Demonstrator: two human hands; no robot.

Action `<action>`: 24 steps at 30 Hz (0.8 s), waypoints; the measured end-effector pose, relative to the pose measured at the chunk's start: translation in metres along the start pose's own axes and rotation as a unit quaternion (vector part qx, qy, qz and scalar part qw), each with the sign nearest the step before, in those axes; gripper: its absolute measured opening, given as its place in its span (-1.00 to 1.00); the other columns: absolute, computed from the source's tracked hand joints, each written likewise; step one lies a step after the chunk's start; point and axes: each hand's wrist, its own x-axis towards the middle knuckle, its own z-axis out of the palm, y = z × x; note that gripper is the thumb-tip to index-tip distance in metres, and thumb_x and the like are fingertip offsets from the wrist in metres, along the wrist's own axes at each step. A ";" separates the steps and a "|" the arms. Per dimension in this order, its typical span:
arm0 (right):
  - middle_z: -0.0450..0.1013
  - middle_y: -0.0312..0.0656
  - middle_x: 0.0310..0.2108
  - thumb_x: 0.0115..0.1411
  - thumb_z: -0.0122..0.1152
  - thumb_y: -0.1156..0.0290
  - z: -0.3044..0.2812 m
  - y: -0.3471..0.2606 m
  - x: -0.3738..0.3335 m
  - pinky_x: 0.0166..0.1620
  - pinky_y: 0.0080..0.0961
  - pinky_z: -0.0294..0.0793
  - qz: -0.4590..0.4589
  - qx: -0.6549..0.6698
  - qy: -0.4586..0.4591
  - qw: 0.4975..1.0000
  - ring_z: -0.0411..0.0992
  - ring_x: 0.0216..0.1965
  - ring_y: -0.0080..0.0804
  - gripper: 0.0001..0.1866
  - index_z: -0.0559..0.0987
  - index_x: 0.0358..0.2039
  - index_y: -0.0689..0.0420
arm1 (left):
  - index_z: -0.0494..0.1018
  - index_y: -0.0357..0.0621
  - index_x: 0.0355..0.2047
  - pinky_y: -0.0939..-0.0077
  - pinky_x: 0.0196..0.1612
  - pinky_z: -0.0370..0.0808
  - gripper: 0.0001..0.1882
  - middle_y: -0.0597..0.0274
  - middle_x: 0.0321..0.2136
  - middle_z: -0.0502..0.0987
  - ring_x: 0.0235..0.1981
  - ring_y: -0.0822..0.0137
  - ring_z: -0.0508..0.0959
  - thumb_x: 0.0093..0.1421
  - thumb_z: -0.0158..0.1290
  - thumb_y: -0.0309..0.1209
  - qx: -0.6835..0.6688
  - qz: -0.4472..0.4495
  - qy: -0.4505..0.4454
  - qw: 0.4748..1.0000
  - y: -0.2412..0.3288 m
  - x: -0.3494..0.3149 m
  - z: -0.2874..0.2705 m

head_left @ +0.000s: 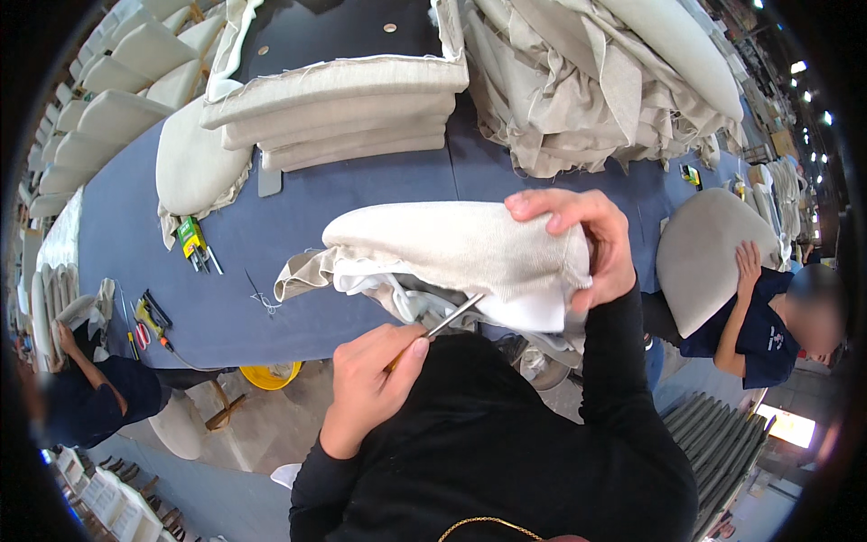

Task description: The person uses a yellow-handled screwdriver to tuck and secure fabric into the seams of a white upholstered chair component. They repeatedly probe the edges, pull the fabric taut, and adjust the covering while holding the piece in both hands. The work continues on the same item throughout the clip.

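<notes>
A beige upholstered cushion (424, 235) is tilted up on edge in front of me, with loose fabric and white lining hanging from its lower side. My right hand (582, 239) grips its right end, thumb below and fingers over the top. In my left hand (379, 370) is a slim tool with a metal shaft (456, 314), perhaps a screwdriver; the fist covers most of its handle. The shaft's tip meets the white lining under the cushion's lower edge. What lies behind the cushion is hidden.
Stacked cushions (334, 117) and heaped beige fabric (578, 81) fill the blue table's (298, 321) far side. Left lie a green-yellow box (191, 239), thread (264, 303) and a staple gun (152, 316). A yellow bucket (269, 375) stands below. Co-workers are at both sides, one holding a cushion (709, 248).
</notes>
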 end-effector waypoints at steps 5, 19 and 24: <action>0.50 0.34 0.22 -0.28 0.81 0.49 0.010 -0.008 -0.004 0.39 0.01 0.37 -0.029 -0.013 -0.037 0.999 0.47 0.31 0.20 -0.21 0.65 0.05 0.32 | 0.68 -0.17 -0.27 0.41 -0.54 0.37 -0.94 0.23 -0.58 0.53 -0.63 0.28 0.51 0.24 0.27 -0.50 0.022 0.004 -0.060 0.998 0.009 -0.003 -0.024; 0.53 0.33 0.13 -0.11 0.76 0.44 0.037 -0.014 -0.019 0.26 0.11 0.51 -0.079 -0.041 -0.045 0.995 0.56 0.16 0.28 -0.34 0.65 0.02 0.39 | 0.72 -0.11 -0.26 0.43 -0.56 0.38 -0.88 0.30 -0.56 0.57 -0.62 0.32 0.53 0.18 0.31 -0.47 0.061 0.010 -0.173 0.983 0.037 0.014 -0.068; 0.55 0.32 0.10 -0.09 0.74 0.46 0.045 -0.020 -0.018 0.23 0.18 0.53 -0.076 -0.054 -0.042 0.995 0.59 0.10 0.28 -0.37 0.65 0.00 0.39 | 0.72 -0.12 -0.29 0.44 -0.58 0.35 -0.90 0.30 -0.56 0.57 -0.62 0.33 0.53 0.16 0.31 -0.45 0.052 0.014 -0.192 0.980 0.027 0.013 -0.077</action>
